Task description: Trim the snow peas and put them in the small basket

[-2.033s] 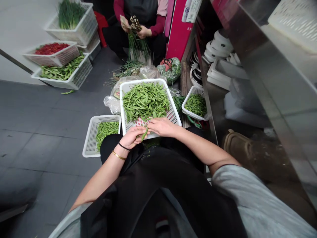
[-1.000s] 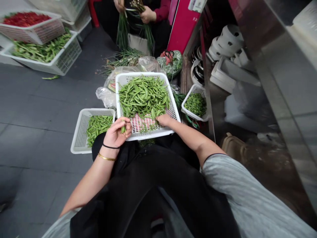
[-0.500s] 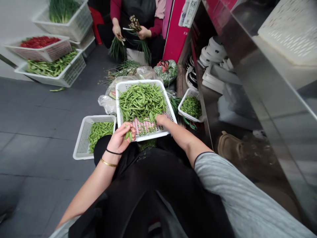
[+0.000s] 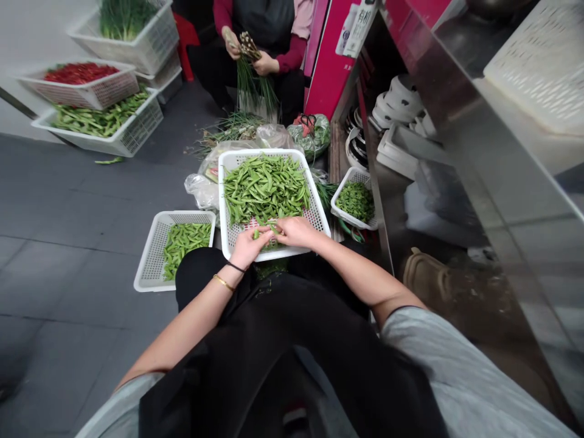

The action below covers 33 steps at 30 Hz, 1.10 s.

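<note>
A white perforated basket (image 4: 322, 216) rests at my lap, heaped with green pea pods (image 4: 264, 185). Over its near edge my two hands meet, fingertips almost touching. My left hand (image 4: 250, 244) is closed around pea pods, one green end showing between thumb and fingers. My right hand (image 4: 294, 231) pinches at a pod beside the left fingertips; its fingers partly hide the pod. Down to the left, a second white basket (image 4: 145, 258) holds more pea pods (image 4: 182, 243).
Across from me a person (image 4: 262, 36) holds a bunch of green stalks (image 4: 250, 73). Plastic bags (image 4: 203, 191) lie behind my basket. Stacked baskets (image 4: 130, 137) of vegetables stand at the left. A small basket of greens (image 4: 354, 201) sits right, by a steel counter (image 4: 493, 152).
My right hand has come back from the pile toward the near edge, and my left hand has moved right to meet it. The other person's hands have drawn together.
</note>
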{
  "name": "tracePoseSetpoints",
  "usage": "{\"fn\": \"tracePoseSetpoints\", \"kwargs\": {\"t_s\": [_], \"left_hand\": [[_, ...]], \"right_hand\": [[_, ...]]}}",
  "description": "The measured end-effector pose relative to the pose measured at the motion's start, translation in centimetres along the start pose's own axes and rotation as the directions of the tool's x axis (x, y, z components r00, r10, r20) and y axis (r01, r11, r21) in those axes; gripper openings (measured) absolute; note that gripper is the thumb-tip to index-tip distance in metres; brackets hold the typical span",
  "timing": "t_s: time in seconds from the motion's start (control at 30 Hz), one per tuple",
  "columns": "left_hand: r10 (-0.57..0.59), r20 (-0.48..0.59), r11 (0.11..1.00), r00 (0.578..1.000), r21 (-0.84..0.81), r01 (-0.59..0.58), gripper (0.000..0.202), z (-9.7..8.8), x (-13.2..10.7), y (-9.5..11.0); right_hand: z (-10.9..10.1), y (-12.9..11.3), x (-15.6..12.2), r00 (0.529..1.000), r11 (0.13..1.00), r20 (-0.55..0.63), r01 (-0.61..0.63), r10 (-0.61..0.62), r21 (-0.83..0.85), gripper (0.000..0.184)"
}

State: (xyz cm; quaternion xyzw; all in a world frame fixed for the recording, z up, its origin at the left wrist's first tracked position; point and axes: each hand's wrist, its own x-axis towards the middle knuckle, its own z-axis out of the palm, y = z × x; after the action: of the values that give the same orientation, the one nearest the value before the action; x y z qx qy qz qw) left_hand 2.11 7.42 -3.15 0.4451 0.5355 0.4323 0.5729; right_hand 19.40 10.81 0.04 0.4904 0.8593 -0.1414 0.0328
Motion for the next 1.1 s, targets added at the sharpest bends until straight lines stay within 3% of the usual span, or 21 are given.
{"fn": "tracePoseSetpoints", "kwargs": {"t_s": [0.07,0.13,0.27,0.37,0.5,0.73,0.83,0.93,1.03,1.1], "left_hand": [[0.08,-0.056,0.997,0.995,0.005,-0.08,0.022,0.0,0.5,0.1],[0.038,-0.051,0.997,0.998,-0.061,-0.041,0.02,-0.6,0.6,0.5],[-0.131,0.194,0.951,0.972,-0.254,0.179,0.024,-1.7,-0.3,1.7],[-0.142,0.331,0.908,0.933,-0.331,0.256,0.022,-1.9,-0.9,2.3],[-0.159,0.439,0.888,0.885,-0.329,0.322,0.021,-1.9,-1.3,2.4],[-0.174,0.48,0.885,0.86,-0.307,0.35,0.023,-2.2,-1.8,2.0],[-0.173,0.43,0.869,0.886,-0.357,0.344,0.023,-1.9,-2.0,2.0],[-0.161,0.28,0.843,0.946,-0.459,0.279,0.025,-1.8,-2.1,1.9],[-0.082,0.045,0.882,0.996,-0.463,0.094,0.027,-2.1,-2.0,2.0],[0.008,-0.086,0.915,0.996,-0.401,-0.042,0.026,-2.4,-1.9,2.0]], "right_hand": [[0.0,-1.2,-0.1,0.992,0.994,-0.106,0.083,-0.075,0.073,0.026],[-0.2,-1.3,0.0,0.983,0.953,-0.141,0.15,-0.116,0.263,0.023],[-1.0,-0.4,0.2,0.962,0.759,-0.243,0.249,-0.123,0.601,0.017],[-1.7,-0.5,0.1,0.934,0.712,-0.294,0.347,-0.204,0.61,0.016],[-2.0,-0.9,-0.4,0.887,0.745,-0.358,0.446,-0.292,0.496,0.016],[-1.6,-1.4,-1.3,0.913,0.74,-0.27,0.407,-0.306,0.536,0.016],[-1.0,-2.5,-1.6,0.9,0.855,-0.37,0.369,-0.23,0.365,0.017],[-0.7,-2.8,-2.4,0.856,0.924,-0.498,0.291,-0.136,0.247,0.02],[-1.3,-1.4,-3.4,0.831,0.915,-0.555,0.253,-0.039,0.314,0.019],[-1.8,-0.2,-3.8,0.844,0.902,-0.537,0.225,0.009,0.369,0.016]]}}
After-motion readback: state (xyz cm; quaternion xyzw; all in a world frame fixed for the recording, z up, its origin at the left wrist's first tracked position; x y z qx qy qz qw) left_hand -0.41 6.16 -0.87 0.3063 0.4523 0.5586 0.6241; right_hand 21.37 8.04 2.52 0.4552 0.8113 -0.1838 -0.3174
